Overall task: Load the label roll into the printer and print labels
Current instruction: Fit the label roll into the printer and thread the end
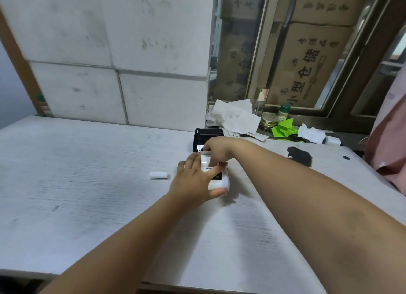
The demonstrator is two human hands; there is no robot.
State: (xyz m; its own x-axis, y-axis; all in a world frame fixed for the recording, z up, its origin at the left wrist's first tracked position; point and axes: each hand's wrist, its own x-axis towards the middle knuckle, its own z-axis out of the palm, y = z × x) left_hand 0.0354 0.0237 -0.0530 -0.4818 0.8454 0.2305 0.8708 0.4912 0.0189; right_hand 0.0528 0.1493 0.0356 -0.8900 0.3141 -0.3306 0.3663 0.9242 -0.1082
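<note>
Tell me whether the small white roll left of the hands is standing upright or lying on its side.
Lying on its side. The white roll shows its long cylindrical side resting flat along the table, apart from both hands.

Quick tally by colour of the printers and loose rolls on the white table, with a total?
White: 2, the small white printer under both hands and the small white paper roll lying apart to its left.
Black: 1, the black printer behind them.
Total: 3

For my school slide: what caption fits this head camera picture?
Both hands, left hand and right hand, work on a white printer on the table.
</note>
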